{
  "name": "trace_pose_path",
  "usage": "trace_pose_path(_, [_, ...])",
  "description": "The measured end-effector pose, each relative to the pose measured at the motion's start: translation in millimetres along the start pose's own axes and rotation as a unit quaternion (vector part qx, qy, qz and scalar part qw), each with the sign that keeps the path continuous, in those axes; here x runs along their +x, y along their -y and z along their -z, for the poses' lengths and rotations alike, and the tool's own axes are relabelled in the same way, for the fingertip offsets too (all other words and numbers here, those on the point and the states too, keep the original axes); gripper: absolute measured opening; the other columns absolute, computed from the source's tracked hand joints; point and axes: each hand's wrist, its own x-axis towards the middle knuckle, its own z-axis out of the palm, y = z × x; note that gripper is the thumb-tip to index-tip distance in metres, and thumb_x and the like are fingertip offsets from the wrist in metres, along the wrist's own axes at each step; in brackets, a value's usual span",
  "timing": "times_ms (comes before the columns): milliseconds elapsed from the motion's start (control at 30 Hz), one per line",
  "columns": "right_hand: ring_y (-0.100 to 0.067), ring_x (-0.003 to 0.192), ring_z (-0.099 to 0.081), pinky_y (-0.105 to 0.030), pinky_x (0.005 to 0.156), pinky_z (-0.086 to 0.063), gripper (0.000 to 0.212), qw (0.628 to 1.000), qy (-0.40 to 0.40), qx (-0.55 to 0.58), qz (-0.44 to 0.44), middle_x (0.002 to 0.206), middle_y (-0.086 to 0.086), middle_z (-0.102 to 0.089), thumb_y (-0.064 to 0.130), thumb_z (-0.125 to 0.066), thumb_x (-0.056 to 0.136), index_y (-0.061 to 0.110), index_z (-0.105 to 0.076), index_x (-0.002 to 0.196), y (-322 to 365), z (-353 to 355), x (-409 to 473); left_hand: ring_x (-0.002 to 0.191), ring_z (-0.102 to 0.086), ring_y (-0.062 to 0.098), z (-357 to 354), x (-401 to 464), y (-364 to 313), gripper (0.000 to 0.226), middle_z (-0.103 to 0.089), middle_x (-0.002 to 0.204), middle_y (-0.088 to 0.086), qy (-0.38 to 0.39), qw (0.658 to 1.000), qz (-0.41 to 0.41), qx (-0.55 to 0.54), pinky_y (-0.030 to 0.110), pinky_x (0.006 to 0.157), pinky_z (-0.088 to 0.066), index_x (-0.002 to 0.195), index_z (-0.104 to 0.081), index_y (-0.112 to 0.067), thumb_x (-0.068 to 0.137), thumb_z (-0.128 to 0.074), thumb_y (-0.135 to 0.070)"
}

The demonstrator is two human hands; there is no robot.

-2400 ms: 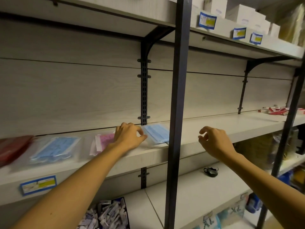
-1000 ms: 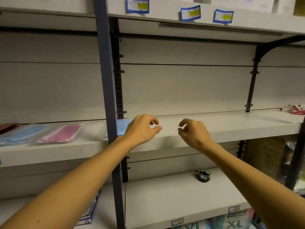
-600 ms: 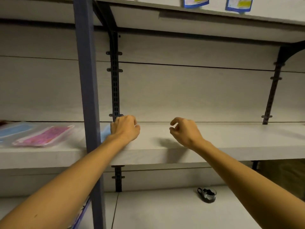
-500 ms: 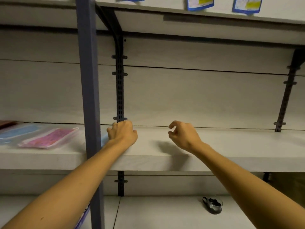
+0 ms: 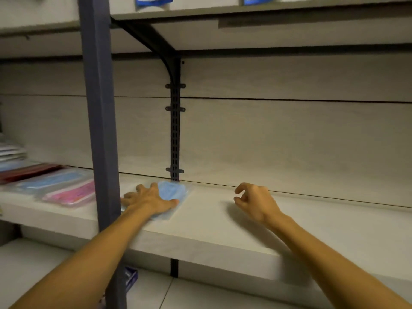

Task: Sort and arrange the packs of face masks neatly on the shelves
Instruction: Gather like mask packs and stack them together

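Left hand [image 5: 148, 200] flat, fingers spread, pressing clear-wrapped blue face-mask pack [image 5: 171, 192] on pale wooden shelf [image 5: 223, 221], beside post. Right hand [image 5: 254, 202] loosely curled, empty. Pink [image 5: 71, 194], blue pks [image 5: 48, 181] laid left; rest of shelf unfilled.

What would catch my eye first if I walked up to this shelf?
Probably the left hand spread flat on a blue mask pack on the middle shelf, just right of the dark post. The right hand hovers nearby, fingers loosely curled, holding nothing. Left of the post lie pink, blue and red packs.
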Motion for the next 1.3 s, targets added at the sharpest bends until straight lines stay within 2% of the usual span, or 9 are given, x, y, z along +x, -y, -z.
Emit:
trace_pose_path(167, [-0.019,0.088,-0.059,-0.031,0.075,-0.049,0.02,0.999,0.011,0.033,-0.014,0.081,0.008,-0.066,0.029,-0.058,0.087,0.024,-0.062,0.106,-24,-7,8,0.132,-0.034,0.038,-3,5,-5,0.095,-0.031,0.149,0.011,0.003,1.0,-0.007,0.0,0.049,0.105,-0.03,0.147,-0.025,-0.032,0.071,-0.033,-0.088])
trace_pose_path(333, [-0.018,0.082,-0.06,-0.029,0.073,-0.047,0.012,0.996,0.004,0.077,-0.036,0.075,0.01,-0.064,0.029,-0.059,0.086,0.026,-0.063,0.097,-34,-10,9,0.129,-0.034,0.034,-7,2,-22,0.042,-0.035,0.144,0.01,-0.055,0.996,-0.027,-0.071,0.045,0.106,-0.027,0.132,-0.05,-0.04,0.097,-0.031,-0.051])
trace_pose_path(433, [-0.019,0.084,-0.059,-0.029,0.071,-0.045,0.01,0.997,0.009,0.068,-0.036,0.076,0.01,-0.064,0.031,-0.058,0.087,0.028,-0.061,0.096,-37,-10,8,0.125,-0.034,0.034,-7,2,-25,0.033,-0.038,0.137,0.013,-0.051,0.993,-0.026,-0.107,0.039,0.101,-0.033,0.126,-0.055,-0.037,0.094,-0.044,-0.036])
trace_pose_path(600, [-0.019,0.088,-0.058,-0.03,0.073,-0.046,0.015,0.998,0.006,0.055,-0.038,0.081,0.009,-0.064,0.03,-0.057,0.088,0.026,-0.062,0.102,-35,-9,7,0.124,-0.042,0.031,1,12,-20,0.08,-0.043,0.139,0.008,0.003,0.996,0.021,-0.087,0.04,0.101,-0.038,0.138,-0.036,-0.021,0.075,-0.064,-0.062])
trace_pose_path(700, [-0.019,0.088,-0.058,-0.03,0.075,-0.047,0.016,0.998,0.006,0.048,-0.036,0.08,0.01,-0.063,0.029,-0.056,0.088,0.025,-0.062,0.103,-34,-9,9,0.127,-0.043,0.032,6,13,-24,0.1,-0.041,0.143,0.009,0.021,0.992,0.02,-0.123,0.043,0.104,-0.039,0.143,-0.027,-0.012,0.067,-0.077,-0.056])
trace_pose_path(1000, [-0.018,0.083,-0.058,-0.031,0.073,-0.047,0.013,0.998,-0.002,0.042,-0.039,0.073,0.015,-0.06,0.029,-0.057,0.087,0.026,-0.062,0.099,-35,-9,11,0.12,-0.051,0.026,14,9,-31,0.083,-0.049,0.133,0.009,0.107,0.967,-0.013,-0.229,0.033,0.098,-0.045,0.132,-0.041,-0.002,0.068,-0.085,-0.032])
trace_pose_path(1133, [-0.017,0.081,-0.059,-0.031,0.072,-0.048,0.011,0.998,-0.01,0.043,-0.052,0.073,0.015,-0.061,0.029,-0.058,0.086,0.027,-0.063,0.096,-35,-7,9,0.103,-0.058,0.023,9,9,-33,0.049,-0.06,0.118,0.004,0.107,0.941,-0.076,-0.31,0.034,0.092,-0.049,0.113,-0.053,-0.009,0.073,-0.081,-0.016])
trace_pose_path(1233, [-0.012,0.073,-0.058,-0.029,0.068,-0.047,0.01,0.997,-0.014,0.047,-0.056,0.065,0.014,-0.063,0.033,-0.059,0.087,0.026,-0.063,0.094,-34,-7,8,0.112,-0.057,0.025,1,4,-36,0.07,-0.057,0.128,0.003,0.083,0.918,-0.129,-0.365,0.041,0.096,-0.049,0.13,-0.05,-0.016,0.068,-0.08,-0.026])
trace_pose_path(1300, [-0.008,0.068,-0.057,-0.027,0.063,-0.046,0.017,0.994,-0.025,0.079,-0.066,0.058,0.012,-0.063,0.04,-0.06,0.088,0.025,-0.062,0.092,-30,-4,8,0.112,-0.057,0.023,-5,-1,-40,0.066,-0.056,0.127,0.0,0.058,0.891,-0.16,-0.422,0.039,0.093,-0.051,0.132,-0.046,-0.019,0.075,-0.077,-0.026])
